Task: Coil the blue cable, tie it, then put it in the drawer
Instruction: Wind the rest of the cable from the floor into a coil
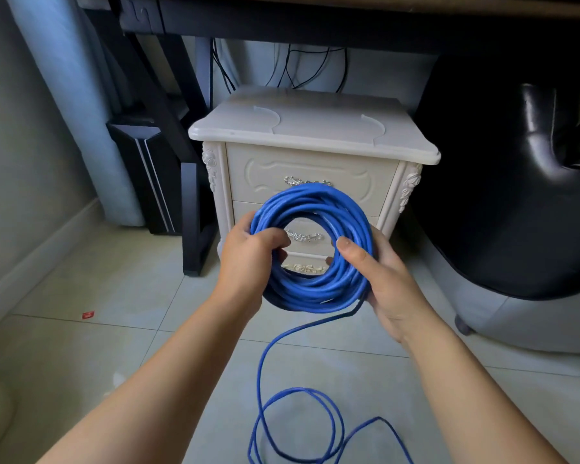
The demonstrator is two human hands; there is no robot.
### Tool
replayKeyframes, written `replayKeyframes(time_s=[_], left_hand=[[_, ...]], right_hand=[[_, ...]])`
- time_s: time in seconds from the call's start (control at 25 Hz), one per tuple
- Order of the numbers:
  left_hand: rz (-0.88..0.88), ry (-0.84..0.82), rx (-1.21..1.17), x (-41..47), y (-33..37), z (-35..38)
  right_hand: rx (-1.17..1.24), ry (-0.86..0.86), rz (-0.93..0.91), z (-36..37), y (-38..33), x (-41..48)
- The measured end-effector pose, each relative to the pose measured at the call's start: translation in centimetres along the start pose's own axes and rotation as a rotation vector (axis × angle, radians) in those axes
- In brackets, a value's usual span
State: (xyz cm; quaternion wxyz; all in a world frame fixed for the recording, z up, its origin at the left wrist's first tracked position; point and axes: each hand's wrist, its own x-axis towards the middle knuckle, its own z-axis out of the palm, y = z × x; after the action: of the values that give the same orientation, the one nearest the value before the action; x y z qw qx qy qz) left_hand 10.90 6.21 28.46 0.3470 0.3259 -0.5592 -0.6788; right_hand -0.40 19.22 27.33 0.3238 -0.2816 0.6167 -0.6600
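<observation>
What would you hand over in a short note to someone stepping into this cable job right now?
Left hand: closed on the left side of the blue cable coil.
Right hand: closed on the coil's right side, thumb across the loops.
The coil is held up in front of the white nightstand; both its drawers look shut.
Done: most of the cable is coiled.
Left: a loose tail trails from the coil's bottom to the floor in a few loops. Wind it in, tie the coil, open a drawer and put it inside.

Head view, forward-down, close over hands (315,272).
</observation>
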Motion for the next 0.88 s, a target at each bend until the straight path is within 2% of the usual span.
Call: replayKeyframes(time_s=[0.28, 0.4, 0.6, 0.8, 0.88], left_hand=[[-0.067, 0.182, -0.163, -0.9, -0.9, 1.3], [-0.118, 0.182, -0.203, -1.4, -1.3, 1.6], [-0.168, -0.024, -0.158, -1.9, -2.1, 1.6], [-0.189, -0.212, -0.017, -1.4, -1.6, 0.8], [-0.151, -0.263, 0.002, -0.9, -1.0, 0.5]], right_hand=[[0.127, 0.101, 0.074, 1.8, 1.2, 0.3], [0.197, 0.123, 0.110, 1.9, 1.3, 0.3], [0.219, 0.254, 0.177, 0.8, 1.2, 0.4], [0.133, 0.308, 0.039, 0.0, 0.5, 0.5], [0.018, 0.330, -0.034, -0.3, 0.2, 0.4]])
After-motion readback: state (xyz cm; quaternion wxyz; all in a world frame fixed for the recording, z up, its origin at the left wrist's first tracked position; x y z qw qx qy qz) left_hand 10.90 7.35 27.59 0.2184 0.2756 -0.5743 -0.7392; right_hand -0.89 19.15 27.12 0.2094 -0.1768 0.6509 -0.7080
